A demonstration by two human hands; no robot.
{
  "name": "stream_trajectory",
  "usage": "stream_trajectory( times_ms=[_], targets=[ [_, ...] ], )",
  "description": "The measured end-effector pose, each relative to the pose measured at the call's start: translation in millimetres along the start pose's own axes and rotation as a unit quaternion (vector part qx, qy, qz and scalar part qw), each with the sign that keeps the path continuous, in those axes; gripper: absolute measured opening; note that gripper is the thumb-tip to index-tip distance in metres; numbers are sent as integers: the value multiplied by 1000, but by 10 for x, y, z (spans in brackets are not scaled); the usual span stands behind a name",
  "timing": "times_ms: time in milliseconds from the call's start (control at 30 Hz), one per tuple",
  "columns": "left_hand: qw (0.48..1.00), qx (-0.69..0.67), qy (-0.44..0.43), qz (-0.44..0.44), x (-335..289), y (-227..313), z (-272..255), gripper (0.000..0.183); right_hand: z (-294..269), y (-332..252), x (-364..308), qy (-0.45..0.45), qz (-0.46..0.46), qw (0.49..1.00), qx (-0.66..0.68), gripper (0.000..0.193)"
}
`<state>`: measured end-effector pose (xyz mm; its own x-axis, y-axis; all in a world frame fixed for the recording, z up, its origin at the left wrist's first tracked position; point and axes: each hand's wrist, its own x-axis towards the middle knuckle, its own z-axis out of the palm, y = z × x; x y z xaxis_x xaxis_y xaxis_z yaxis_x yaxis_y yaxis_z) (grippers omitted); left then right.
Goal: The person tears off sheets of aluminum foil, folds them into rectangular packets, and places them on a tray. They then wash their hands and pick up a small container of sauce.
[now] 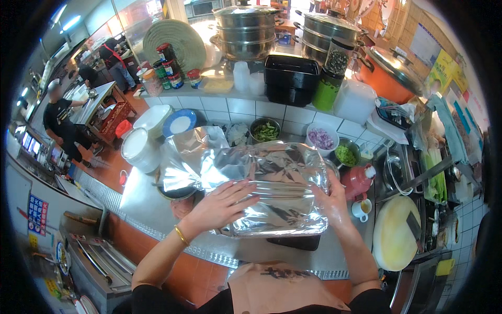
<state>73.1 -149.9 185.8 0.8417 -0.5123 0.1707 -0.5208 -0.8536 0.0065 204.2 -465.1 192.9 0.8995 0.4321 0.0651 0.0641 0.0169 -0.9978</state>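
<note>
A rectangular tray covered with shiny aluminium foil (282, 209) lies before me over the steel counter. Loose foil (191, 152) runs off its left side, crumpled and bunched where it leaves the tray. My left hand (225, 204) rests flat on the foil near the tray's left end, its fingers stretched out and slightly apart. At the right end, my right hand (333, 201) grips the tray's edge, pressing the foil against it. A dark flat object (295, 242) shows partly from under the tray's near edge.
Behind the tray stand bowls of chopped greens (265, 132) and diced purple onion (320, 138). To the right are a pink jug (357, 180), a small cup (361, 210) and a round cutting board (396, 235) with a cleaver. White tubs (140, 150) stand left. Co-workers (65, 118) are farther off.
</note>
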Motion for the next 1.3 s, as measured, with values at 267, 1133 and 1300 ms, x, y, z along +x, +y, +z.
stream_trajectory(
  times_ms=[267, 1133, 1300],
  targets=[
    [999, 15, 32, 38, -608, -400, 215, 71, 299, 45, -98, -25, 2, 999, 46, 52],
    [879, -460, 90, -87, 1001, 423, -328, 29, 286, -195, -425, -64, -6, 994, -90, 48],
    [819, -561, 10, -118, 996, 363, -313, 25, 327, -213, -485, -29, 73, 997, -8, 50]
  ],
)
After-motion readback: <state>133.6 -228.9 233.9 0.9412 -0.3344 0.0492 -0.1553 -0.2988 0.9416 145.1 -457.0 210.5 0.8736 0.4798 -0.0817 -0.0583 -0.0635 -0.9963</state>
